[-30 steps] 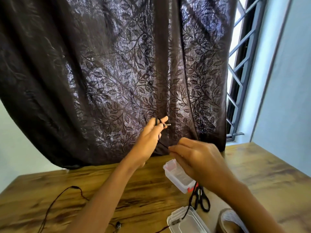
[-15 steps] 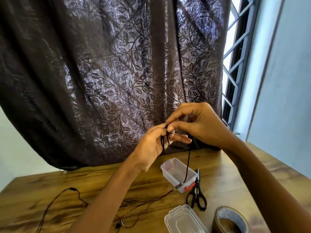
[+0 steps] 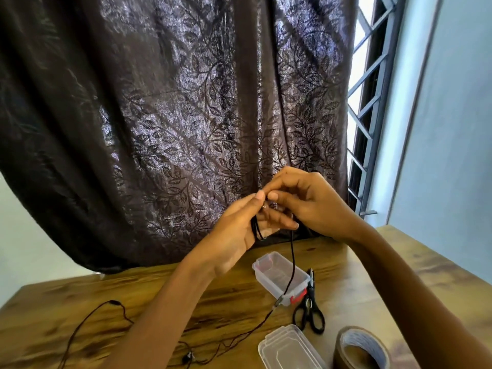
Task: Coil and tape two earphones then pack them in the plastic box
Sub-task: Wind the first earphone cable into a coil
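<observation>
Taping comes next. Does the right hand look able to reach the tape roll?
Probably yes, once it lets go: the right hand pinches the earphone cable by the left hand, while the tape roll lies uncovered near that forearm.

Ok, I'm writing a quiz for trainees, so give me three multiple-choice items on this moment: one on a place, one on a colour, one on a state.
1. Where do the scissors lie relative to the plastic box?
A. inside it
B. on the table, at its right side
C. underneath it

2. What colour are the scissors' handles?
A. black
B. red
C. yellow

3. How is the plastic box?
A. closed, lid on
B. open, lid off
C. taped shut

Answers:
1 B: they lie flat on the table along the box's right edge.
2 A: both finger loops are black.
3 B: the lid lies apart, nearer the camera.
</observation>
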Available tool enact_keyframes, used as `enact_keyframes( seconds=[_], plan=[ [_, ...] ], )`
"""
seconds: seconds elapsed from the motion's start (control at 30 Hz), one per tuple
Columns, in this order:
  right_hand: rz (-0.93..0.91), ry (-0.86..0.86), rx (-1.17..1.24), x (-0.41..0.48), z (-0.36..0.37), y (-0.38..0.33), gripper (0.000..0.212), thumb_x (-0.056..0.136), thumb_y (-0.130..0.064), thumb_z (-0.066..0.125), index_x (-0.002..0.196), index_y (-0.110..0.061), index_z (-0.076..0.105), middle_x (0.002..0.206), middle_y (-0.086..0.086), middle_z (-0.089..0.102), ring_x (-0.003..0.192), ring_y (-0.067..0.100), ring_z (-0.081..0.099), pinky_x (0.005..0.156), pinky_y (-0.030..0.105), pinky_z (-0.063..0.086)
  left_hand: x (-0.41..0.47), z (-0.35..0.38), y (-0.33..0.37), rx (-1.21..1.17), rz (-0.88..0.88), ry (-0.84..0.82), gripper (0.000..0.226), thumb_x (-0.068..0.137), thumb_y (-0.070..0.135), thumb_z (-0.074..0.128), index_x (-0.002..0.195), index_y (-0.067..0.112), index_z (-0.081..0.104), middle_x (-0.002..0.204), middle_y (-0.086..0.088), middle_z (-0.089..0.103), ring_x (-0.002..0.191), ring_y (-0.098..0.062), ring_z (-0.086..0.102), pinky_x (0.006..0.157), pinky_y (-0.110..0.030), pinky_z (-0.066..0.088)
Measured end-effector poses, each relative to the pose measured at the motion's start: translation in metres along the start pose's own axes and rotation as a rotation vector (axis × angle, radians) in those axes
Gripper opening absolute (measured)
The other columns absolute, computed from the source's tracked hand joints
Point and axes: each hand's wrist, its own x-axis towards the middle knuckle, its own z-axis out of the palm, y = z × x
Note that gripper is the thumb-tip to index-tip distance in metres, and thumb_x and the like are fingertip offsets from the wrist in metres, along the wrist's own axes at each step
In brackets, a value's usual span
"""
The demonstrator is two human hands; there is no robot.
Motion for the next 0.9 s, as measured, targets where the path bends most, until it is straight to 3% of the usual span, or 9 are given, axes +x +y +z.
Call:
enact_keyframes(
  seconds=[0.07,0.17,0.3,0.4,0.57,0.73,0.9],
  plan=[
    [0.03,0.025,0.114,-0.002,0.0,0.0,0.024,0.082,-0.004,0.065,0.105,-0.008,0.061,0.075,0.003,0.057,0.057,0.024,0.054,0.062,0.042,0.051,-0.002,-0.001,0.001,-0.025,-0.035,-0.013,0.023,0.088,0.028,0.039,0.08,0.011,0.052,0.069,-0.012,0.071,0.078,-0.024,0.07,0.095,-0.042,0.046],
    [0.045,0.069,0.15,-0.003,-0.003,0.005,0.038,0.071,-0.02,0.07,0.105,-0.007,0.059,0.064,0.001,0.053,0.049,0.017,0.04,0.048,0.026,0.036,-0.007,-0.002,0.004,-0.092,-0.078,-0.06,0.023,0.082,0.03,0.043,0.068,0.012,0.043,0.067,-0.015,0.07,0.082,-0.029,0.07,0.096,-0.048,0.045],
    [0.091,0.112,0.194,-0.008,-0.007,0.019,0.023,0.072,-0.02,0.067,0.09,-0.006,0.065,0.058,0.02,0.051,0.05,0.019,0.04,0.049,0.023,0.033,-0.012,-0.007,0.011,-0.306,-0.085,-0.099,0.035,0.087,0.028,0.04,0.057,0.015,0.051,0.061,-0.013,0.068,0.079,-0.028,0.071,0.09,-0.052,0.049],
    [0.136,0.185,0.266,-0.016,-0.002,0.031,0.006,0.08,-0.007,0.062,0.085,-0.006,0.065,0.057,0.013,0.048,0.04,0.001,0.038,0.04,0.011,0.031,-0.014,-0.007,0.018,-0.413,-0.051,-0.033,0.038,0.085,0.026,0.039,0.05,0.017,0.053,0.054,-0.008,0.065,0.07,-0.024,0.071,0.082,-0.054,0.051],
    [0.262,0.199,0.353,-0.033,0.022,0.044,0.011,0.087,-0.002,0.056,0.089,-0.01,0.063,0.065,0.007,0.052,0.049,0.0,0.049,0.044,0.015,0.047,-0.009,-0.007,0.022,-0.511,0.003,0.061,0.041,0.088,0.024,0.036,0.053,0.014,0.054,0.072,-0.012,0.072,0.075,-0.025,0.072,0.073,-0.054,0.054],
    [0.372,0.222,0.307,-0.053,0.051,0.062,0.014,0.09,-0.012,0.055,0.084,-0.014,0.067,0.055,-0.004,0.059,0.048,0.006,0.047,0.045,0.018,0.04,-0.002,-0.014,0.028,-0.464,0.085,0.136,0.039,0.099,0.026,0.024,0.071,0.016,0.048,0.089,-0.01,0.074,0.089,-0.021,0.071,0.086,-0.05,0.05],
    [0.391,0.274,0.266,-0.069,0.067,0.062,0.01,0.085,-0.02,0.061,0.092,-0.013,0.058,0.054,0.003,0.051,0.045,0.007,0.051,0.043,0.023,0.045,0.004,-0.02,0.033,-0.361,0.081,0.205,0.037,0.1,0.028,0.024,0.076,0.02,0.05,0.093,-0.005,0.075,0.095,-0.016,0.069,0.095,-0.046,0.045]
  ],
)
